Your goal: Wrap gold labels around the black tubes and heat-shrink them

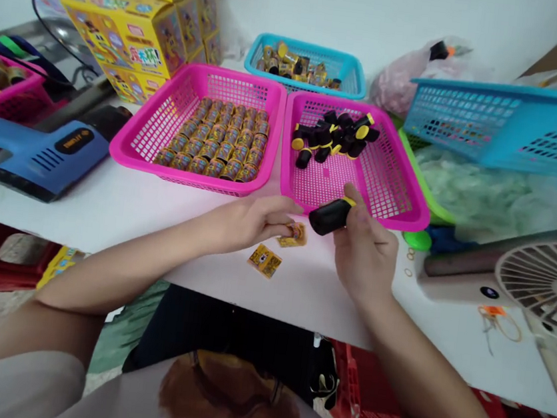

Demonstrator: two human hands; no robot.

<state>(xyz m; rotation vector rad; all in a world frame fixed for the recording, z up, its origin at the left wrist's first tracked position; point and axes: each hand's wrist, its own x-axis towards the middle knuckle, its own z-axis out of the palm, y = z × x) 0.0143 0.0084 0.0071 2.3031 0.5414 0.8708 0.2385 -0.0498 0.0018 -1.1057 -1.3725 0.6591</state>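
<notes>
My right hand (364,252) is shut around a black cylinder with a yellow end (331,215), held just above the table near the front rim of a pink mesh basket (365,108). That basket holds a loose pile of similar black-and-yellow cylinders (331,138). My left hand (251,223) pinches a small yellow printed packet (293,235) at its fingertips. A second packet (264,261) lies on the white table (121,214) just below. To the left, another pink basket (202,86) holds neat rows of gold-wrapped cylinders (213,141).
A blue basket (306,54) of gold cylinders stands at the back, and another blue basket (509,128) sits tilted at the right. Stacked yellow boxes (128,27), a blue power tool (38,151), a white fan (546,286) and rubber bands (409,264) surround the work area.
</notes>
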